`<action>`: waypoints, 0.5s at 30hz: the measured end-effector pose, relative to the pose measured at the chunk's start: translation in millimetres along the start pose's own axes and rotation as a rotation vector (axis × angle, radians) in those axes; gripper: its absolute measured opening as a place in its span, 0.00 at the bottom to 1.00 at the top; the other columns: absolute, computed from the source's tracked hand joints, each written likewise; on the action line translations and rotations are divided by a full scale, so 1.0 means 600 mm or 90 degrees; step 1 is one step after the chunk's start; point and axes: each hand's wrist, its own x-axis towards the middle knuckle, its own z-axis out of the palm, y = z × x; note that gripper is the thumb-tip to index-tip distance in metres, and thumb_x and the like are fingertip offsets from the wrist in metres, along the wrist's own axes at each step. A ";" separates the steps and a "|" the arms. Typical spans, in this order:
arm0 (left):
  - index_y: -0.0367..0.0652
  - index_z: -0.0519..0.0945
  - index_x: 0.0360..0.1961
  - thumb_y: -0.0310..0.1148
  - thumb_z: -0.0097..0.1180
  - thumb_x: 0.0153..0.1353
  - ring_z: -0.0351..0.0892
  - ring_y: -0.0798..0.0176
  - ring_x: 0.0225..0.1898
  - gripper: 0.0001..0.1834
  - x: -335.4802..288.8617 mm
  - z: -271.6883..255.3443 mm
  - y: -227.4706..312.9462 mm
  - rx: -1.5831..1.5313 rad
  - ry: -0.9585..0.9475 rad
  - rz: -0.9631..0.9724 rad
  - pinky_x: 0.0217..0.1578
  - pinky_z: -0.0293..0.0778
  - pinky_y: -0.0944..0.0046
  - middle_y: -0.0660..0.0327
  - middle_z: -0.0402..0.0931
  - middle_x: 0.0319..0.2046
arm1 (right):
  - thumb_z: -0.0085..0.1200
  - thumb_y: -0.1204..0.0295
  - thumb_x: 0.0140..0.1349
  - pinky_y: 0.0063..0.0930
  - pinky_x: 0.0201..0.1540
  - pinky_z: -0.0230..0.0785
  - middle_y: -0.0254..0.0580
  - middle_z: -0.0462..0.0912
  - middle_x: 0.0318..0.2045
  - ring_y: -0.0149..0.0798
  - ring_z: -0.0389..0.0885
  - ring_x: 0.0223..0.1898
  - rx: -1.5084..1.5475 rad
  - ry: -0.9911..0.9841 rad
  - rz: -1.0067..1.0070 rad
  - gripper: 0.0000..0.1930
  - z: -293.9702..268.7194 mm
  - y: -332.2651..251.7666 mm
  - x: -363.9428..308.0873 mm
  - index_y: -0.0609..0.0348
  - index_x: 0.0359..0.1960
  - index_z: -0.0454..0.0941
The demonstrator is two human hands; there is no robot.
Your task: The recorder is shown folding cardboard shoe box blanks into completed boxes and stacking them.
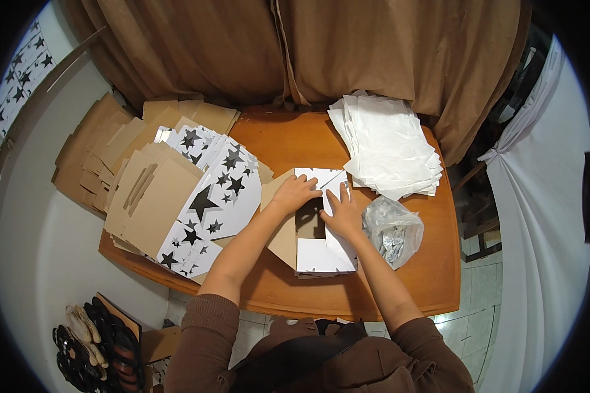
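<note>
A partly folded cardboard box (326,257), white with dark marks along its near side and brown inside, stands on the table in front of me. Its white flaps are turned inward around a dark opening, and a brown flap (282,237) spreads out to the left. My left hand (297,194) lies over the far left corner of the box, fingers stretched toward the far flap. On the right flap rests my right hand (342,213), its fingers spread and pointing away from me. Neither hand is wrapped around anything.
Flat star-printed cardboard pieces (206,203) and brown ones (144,190) are piled at the left. White paper sheets (390,144) are stacked at the far right. A clear plastic bag (393,232) with silvery contents sits beside the box. Brown curtains (210,52) hang behind the wooden table (275,147).
</note>
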 end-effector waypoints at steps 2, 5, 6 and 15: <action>0.62 0.76 0.40 0.31 0.49 0.54 0.73 0.63 0.40 0.13 -0.003 0.000 0.004 0.002 -0.008 -0.008 0.38 0.70 0.64 0.67 0.69 0.38 | 0.56 0.54 0.51 0.49 0.60 0.59 0.57 0.54 0.65 0.66 0.53 0.63 0.017 -0.012 0.007 0.33 0.000 -0.003 -0.002 0.44 0.61 0.66; 0.63 0.76 0.41 0.31 0.49 0.55 0.73 0.63 0.40 0.14 -0.003 -0.004 0.004 -0.006 0.004 -0.025 0.39 0.70 0.64 0.67 0.69 0.39 | 0.56 0.54 0.51 0.50 0.60 0.59 0.57 0.52 0.66 0.68 0.52 0.63 0.013 -0.013 0.002 0.33 -0.003 -0.001 -0.001 0.46 0.61 0.66; 0.63 0.76 0.41 0.31 0.49 0.55 0.73 0.63 0.40 0.14 -0.005 -0.003 0.007 -0.008 0.000 -0.029 0.40 0.69 0.64 0.67 0.69 0.39 | 0.56 0.54 0.51 0.50 0.60 0.59 0.57 0.52 0.66 0.68 0.52 0.63 0.013 -0.011 0.000 0.33 -0.003 -0.003 -0.002 0.46 0.61 0.66; 0.64 0.76 0.42 0.31 0.48 0.55 0.72 0.63 0.43 0.15 -0.012 -0.003 0.010 -0.018 -0.020 -0.046 0.41 0.69 0.62 0.66 0.69 0.39 | 0.54 0.54 0.53 0.48 0.60 0.59 0.55 0.52 0.66 0.66 0.51 0.64 0.010 -0.022 0.019 0.31 -0.007 -0.012 -0.005 0.44 0.61 0.66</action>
